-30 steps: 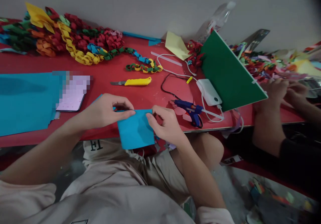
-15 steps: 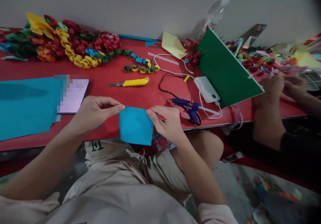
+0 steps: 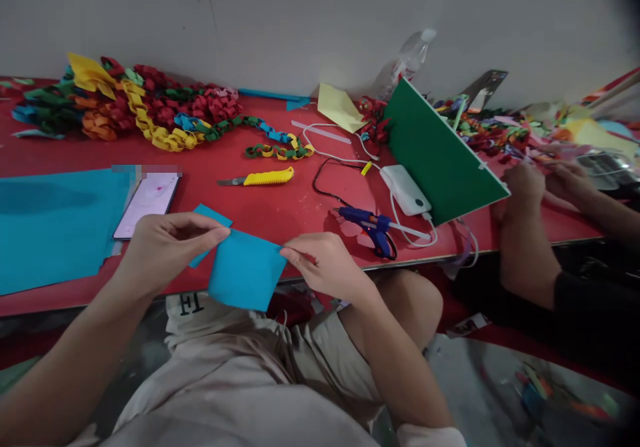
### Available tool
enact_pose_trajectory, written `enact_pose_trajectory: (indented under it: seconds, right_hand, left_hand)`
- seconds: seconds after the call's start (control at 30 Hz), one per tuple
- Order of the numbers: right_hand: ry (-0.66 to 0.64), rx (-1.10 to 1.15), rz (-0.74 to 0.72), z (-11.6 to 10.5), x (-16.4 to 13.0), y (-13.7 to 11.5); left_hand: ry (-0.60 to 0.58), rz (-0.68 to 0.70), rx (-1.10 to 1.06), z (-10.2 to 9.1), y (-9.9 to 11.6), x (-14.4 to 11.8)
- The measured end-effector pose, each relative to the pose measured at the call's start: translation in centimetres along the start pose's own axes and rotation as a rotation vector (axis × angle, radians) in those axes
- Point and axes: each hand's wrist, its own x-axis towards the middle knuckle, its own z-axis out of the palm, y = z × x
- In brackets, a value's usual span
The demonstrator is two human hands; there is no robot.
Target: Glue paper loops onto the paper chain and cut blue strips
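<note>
The phone point(image 3: 146, 195) screen is blurred; left hand point(image 3: 163, 247) and right hand point(image 3: 323, 265) pinch a flat blue paper square point(image 3: 245, 271) by opposite corners

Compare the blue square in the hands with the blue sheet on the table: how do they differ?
The blue square is small; the blue sheet is far larger. The square is held up at the table's edge by both hands; the sheet lies flat, untouched. Both are the same blue paper.

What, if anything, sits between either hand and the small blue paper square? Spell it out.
Nothing visible does. The left hand pinches the upper left corner of the blue paper square and the right hand pinches its right corner, both in direct contact. The glue gun and utility knife lie apart on the red table.
</note>
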Motion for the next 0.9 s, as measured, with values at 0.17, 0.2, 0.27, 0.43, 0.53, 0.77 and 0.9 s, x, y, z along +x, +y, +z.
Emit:
enact_pose_trajectory:
  seconds: [0.17, 0.2, 0.27, 0.43, 0.53, 0.77, 0.9]
  right_hand:
    - [-0.014, 0.056, -0.070, 0.4, 0.5, -1.6]
    - [-0.021, 0.058, -0.103, 0.7, 0.7, -1.6]
    - [0.002, 0.053, -0.154, 1.5, 0.8, -1.5]
    - [0.146, 0.076, -0.119, 2.6, 0.6, -1.2]
    - [0.090, 0.121, -0.083, 2.8, 0.5, -1.3]
    - [0.137, 0.226, -0.073, 0.6, -0.1, -0.4]
    - [0.280, 0.232, 0.054, -0.3, 0.9, 1.2]
  left_hand:
    - [-0.397, 0.151, 0.129, 0.4, 2.0, -0.2]
    - [-0.450, 0.169, 0.126, 0.7, 2.2, -0.1]
    - [-0.485, 0.195, 0.120, 1.3, 2.1, 0.0]
    - [-0.544, 0.213, 0.110, 2.1, 1.4, 0.0]
    - [-0.620, 0.220, 0.145, 2.2, 1.7, -0.1]
    - [-0.779, 0.018, 0.232, -1.1, -0.5, -0.9]
    - [-0.619, 0.014, 0.371, -4.6, -3.4, -2.2]
